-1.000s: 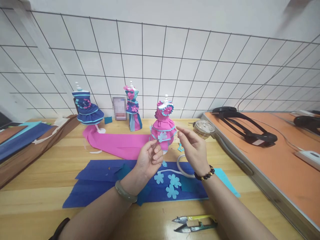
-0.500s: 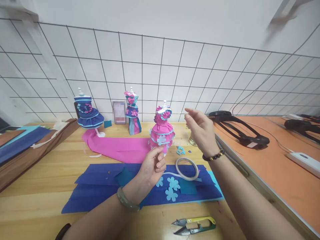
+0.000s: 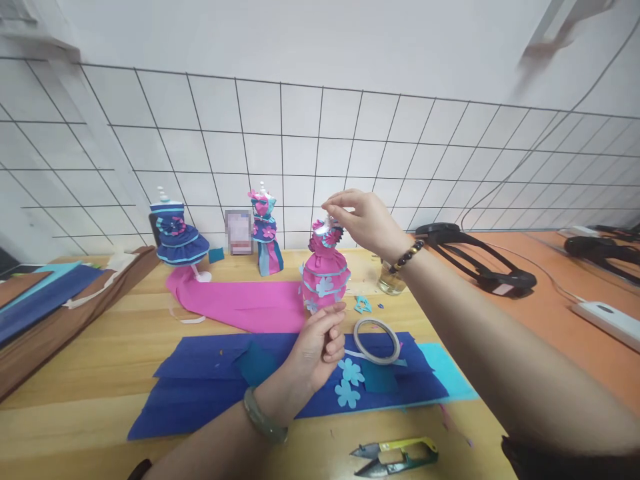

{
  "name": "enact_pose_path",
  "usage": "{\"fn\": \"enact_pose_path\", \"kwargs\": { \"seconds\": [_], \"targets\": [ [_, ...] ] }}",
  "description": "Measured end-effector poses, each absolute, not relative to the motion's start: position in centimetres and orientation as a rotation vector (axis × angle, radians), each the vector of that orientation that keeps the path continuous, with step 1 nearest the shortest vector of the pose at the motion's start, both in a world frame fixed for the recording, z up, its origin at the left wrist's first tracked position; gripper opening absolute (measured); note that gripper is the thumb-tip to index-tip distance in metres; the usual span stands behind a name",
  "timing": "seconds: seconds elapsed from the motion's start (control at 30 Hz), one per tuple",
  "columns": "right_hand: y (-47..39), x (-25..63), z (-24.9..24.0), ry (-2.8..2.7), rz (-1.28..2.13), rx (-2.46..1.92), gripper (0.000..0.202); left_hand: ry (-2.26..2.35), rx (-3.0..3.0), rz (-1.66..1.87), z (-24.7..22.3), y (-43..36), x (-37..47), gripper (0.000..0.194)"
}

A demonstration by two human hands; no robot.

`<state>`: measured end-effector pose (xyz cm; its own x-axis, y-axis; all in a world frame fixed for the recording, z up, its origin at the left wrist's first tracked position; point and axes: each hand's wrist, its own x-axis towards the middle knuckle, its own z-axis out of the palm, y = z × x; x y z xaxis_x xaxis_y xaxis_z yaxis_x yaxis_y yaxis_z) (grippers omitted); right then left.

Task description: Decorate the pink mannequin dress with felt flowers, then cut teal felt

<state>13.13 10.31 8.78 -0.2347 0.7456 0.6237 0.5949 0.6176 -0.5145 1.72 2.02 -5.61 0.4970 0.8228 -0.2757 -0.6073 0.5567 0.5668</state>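
Observation:
A small white dress form (image 3: 327,225) wears a tiered pink dress (image 3: 327,267) with light blue trim and flowers. My right hand (image 3: 367,217), with a beaded bracelet, reaches over from the right, thumb and fingertips closed at the form's top knob. Below, in front of the skirt's hem, is my left hand (image 3: 320,343), wearing a bangle. Its fingers are curled and the thumb presses the forefinger; anything between them is too small to make out. Light blue flower cutouts (image 3: 347,394) and a roll of tape (image 3: 376,341) lie beside it on blue crepe paper (image 3: 200,387).
Thread snips (image 3: 395,456) lie at the front. Two more dressed forms, one in blue (image 3: 181,233) and one multicoloured (image 3: 267,233), stand behind pink paper (image 3: 240,303). A glass (image 3: 391,280) stands under my right wrist. A black frame (image 3: 480,260) rests on the orange surface.
My right hand has moved left, from beside the pink-dressed form to its top knob, and its fingers have closed. My left hand has shifted slightly right and down, still curled.

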Motion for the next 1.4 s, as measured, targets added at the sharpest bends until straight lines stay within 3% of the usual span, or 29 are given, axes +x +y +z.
{"fn": "enact_pose_path", "kwargs": {
  "seconds": [0.23,0.8,1.4],
  "targets": [
    [10.2,13.2,8.6,-1.841,0.389,-1.133,0.020,0.534,0.449,0.892,-5.7,2.0,1.8,0.028],
    [9.5,13.7,8.3,-1.834,0.205,-1.147,0.021,0.547,0.401,0.939,-5.2,2.1,1.6,0.017],
    [9.9,14.2,7.9,-1.784,0.061,-1.130,0.017,0.500,0.431,1.032,-5.0,3.1,0.9,0.021]
  ]
}}
